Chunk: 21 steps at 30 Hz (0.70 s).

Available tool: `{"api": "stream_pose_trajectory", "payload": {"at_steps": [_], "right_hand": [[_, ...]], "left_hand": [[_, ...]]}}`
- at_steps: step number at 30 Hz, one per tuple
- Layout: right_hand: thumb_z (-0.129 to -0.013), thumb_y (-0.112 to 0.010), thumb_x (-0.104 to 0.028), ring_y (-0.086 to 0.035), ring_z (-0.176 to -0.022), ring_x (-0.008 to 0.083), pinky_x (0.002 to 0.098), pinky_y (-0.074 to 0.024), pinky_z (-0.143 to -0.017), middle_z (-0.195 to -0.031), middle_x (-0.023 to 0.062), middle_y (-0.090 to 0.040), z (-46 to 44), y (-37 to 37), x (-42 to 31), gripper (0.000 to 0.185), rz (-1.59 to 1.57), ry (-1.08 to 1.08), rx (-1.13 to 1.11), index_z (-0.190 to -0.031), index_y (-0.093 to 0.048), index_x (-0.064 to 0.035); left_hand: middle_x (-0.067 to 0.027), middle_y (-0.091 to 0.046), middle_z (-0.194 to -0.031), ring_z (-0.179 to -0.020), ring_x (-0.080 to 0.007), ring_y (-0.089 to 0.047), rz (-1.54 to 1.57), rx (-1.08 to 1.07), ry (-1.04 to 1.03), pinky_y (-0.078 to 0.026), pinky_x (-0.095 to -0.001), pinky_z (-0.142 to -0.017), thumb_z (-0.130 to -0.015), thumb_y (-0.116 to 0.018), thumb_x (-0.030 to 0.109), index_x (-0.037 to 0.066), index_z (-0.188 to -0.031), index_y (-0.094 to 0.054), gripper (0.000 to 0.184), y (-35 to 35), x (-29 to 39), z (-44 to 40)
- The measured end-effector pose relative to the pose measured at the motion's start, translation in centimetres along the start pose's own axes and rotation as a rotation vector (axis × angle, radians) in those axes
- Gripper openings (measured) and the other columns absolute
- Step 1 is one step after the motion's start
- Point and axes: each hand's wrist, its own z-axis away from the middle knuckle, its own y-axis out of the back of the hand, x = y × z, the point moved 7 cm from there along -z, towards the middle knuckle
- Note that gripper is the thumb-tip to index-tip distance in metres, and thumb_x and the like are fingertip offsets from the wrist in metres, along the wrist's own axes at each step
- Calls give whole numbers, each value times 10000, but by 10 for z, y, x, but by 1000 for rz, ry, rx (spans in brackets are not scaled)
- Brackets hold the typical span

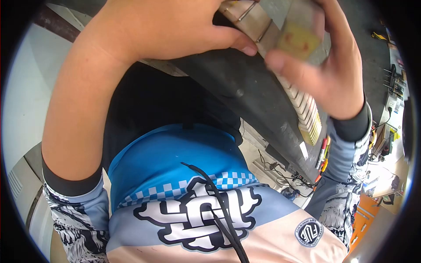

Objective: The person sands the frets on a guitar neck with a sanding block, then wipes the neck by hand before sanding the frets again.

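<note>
My left hand (pixel 193 33) reaches in from the left, its thumb against the near side of silvery blocks (pixel 256 26) with dark lines between them. Its other fingers are mostly beyond the top edge. The blocks continue as a long row (pixel 302 103) running down to the right across a dark surface (pixel 250 83). My right hand (pixel 324 70) is closed around a pale block (pixel 300 37) with a yellowish end marked by reddish spots. Hand and block are blurred, just above the row; I cannot tell whether the block touches it.
Red and yellow marker-like items (pixel 323 153) lie by the dark surface's lower right edge, near a white label (pixel 304 150). Black cables (pixel 280 168) hang below it. Tools (pixel 394 83) and an orange panel (pixel 365 215) are at the far right.
</note>
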Motion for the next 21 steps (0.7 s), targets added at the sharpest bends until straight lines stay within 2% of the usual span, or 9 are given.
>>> {"api": "stream_pose_trajectory", "payload": {"at_steps": [2,4,7,10,12,15,17,19,21], "right_hand": [[-710,-922,-455,-606,-1130,295,409,-490,-978,-1270,178,-581,1,4,3,900,-8,84,-52,-1369,-517,5],[-681,-939,-464,-606,-1144,305,416,-492,-985,-1284,177,-576,-4,2,1,936,-9,-65,-2,-1378,-516,-4],[-674,-952,-477,-611,-1163,310,429,-502,-987,-1287,186,-573,4,-3,23,999,9,-53,54,-1411,-484,9],[-695,-948,-483,-602,-1202,324,446,-500,-1000,-1309,200,-563,4,-1,16,1028,-79,125,-37,-1434,-449,28],[-676,-960,-483,-586,-1243,339,459,-492,-1022,-1331,201,-553,9,-2,28,1068,-355,-82,-12,-1453,-430,23],[-692,-953,-464,-570,-1280,327,448,-478,-1053,-1357,198,-538,-15,13,-13,1104,-397,-440,104,-1491,-372,29],[-709,-945,-456,-568,-1276,325,445,-475,-1055,-1360,198,-535,3,2,-19,1100,-86,-50,47,-1498,-355,33],[-712,-944,-450,-569,-1270,324,439,-472,-1055,-1364,198,-531,-5,7,10,1096,-401,-349,-29,-1499,-353,31],[-720,-941,-448,-575,-1261,319,432,-472,-1052,-1363,201,-533,-14,14,-1,1093,-382,-401,-22,-1501,-346,32]], "left_hand": [[-50,-682,-938,-932,-227,-630,-27,8,-19,-430,-362,-895,-759,-841,496,61,-1053,-750,533,0,1,0],[-48,-680,-941,-933,-229,-630,-12,57,-58,-431,-364,-901,-764,-838,488,61,-1059,-748,527,0,3,1],[-48,-676,-937,-935,-233,-630,64,100,-67,-434,-367,-909,-768,-835,490,62,-1067,-746,529,1,-3,4],[-49,-676,-931,-935,-235,-631,95,12,-16,-437,-368,-915,-765,-837,500,61,-1066,-745,541,-1,-6,-1],[-47,-681,-935,-935,-234,-631,31,7,-11,-439,-368,-917,-764,-838,502,62,-1062,-745,539,1,-2,1],[-43,-689,-944,-936,-233,-633,4,39,-26,-442,-367,-917,-766,-838,499,64,-1054,-745,530,2,2,4],[-39,-691,-947,-938,-232,-635,14,105,-58,-443,-366,-917,-770,-835,496,66,-1050,-746,521,1,4,7],[-38,-690,-943,-944,-230,-637,23,138,-83,-443,-367,-919,-772,-835,494,68,-1045,-747,514,2,6,8],[-40,-686,-935,-950,-230,-639,17,108,-66,-443,-368,-926,-772,-835,492,66,-1039,-749,510,2,5,6]]}}
